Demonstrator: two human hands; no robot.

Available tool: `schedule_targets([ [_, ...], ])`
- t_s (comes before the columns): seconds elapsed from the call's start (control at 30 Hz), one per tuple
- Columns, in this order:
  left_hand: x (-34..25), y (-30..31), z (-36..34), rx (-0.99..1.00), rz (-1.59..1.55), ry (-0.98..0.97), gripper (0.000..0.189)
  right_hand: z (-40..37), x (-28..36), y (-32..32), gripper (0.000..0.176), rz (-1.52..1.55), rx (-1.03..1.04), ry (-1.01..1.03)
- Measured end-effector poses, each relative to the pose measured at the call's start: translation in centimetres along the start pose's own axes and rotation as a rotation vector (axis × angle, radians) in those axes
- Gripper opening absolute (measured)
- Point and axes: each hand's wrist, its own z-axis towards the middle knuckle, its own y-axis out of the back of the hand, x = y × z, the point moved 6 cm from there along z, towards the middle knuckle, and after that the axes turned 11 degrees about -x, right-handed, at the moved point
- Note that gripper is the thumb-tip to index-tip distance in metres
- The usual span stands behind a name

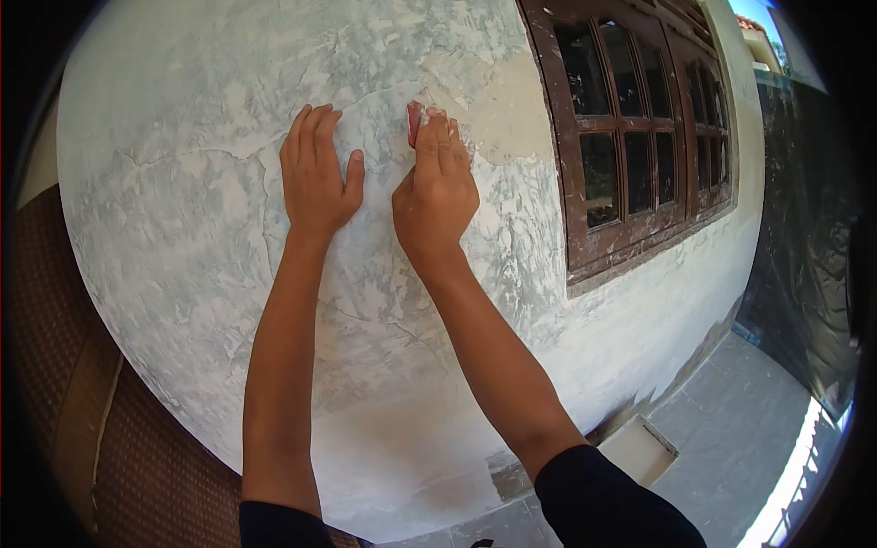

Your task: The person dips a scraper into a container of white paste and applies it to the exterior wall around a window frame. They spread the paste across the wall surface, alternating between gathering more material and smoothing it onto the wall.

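Observation:
A wall (201, 228) with patchy, flaking white and grey-green paint fills the middle of the head view. My left hand (318, 169) lies against it with the fingers pointing up and the thumb apart, holding nothing. To its right, my right hand (437, 187) presses a small red scraper-like tool (414, 124) to the wall. The fingers cover most of the tool, so its full shape is hidden. Just above and right of that hand is a bare beige patch (502, 105) with a ragged edge.
A brown wooden window (630, 128) with dark panes is set in the wall at the right. Below, a pale shallow tray (638, 449) rests on the grey tiled floor (731, 411). Dark sheeting (804, 228) hangs at the far right; brown woven panels (50, 301) stand at the left.

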Motion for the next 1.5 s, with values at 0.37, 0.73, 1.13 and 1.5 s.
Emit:
schedule_targets([
  [0.37, 0.8, 0.4, -0.4, -0.053, -0.154, 0.009, 0.05, -4.2, 0.8, -4.7, 0.045, -0.154, 0.106, -0.052],
  [0.73, 0.8, 0.4, -0.5, -0.026, -0.143, 0.001, 0.046, -3.8, 2.7, -1.4, 0.036, -0.065, 0.312, 0.067],
  [1.13, -0.7, -2.8, 2.8, 0.023, 0.01, -0.068, 0.044, 11.1, -12.4, 0.2, 0.035, 0.351, 0.167, -0.405],
  [1.5, -0.8, -4.0, 3.3, -0.07, 0.087, 0.034, 0.046, 10.6, -14.5, -4.9, 0.04, 0.253, 0.337, -0.388],
])
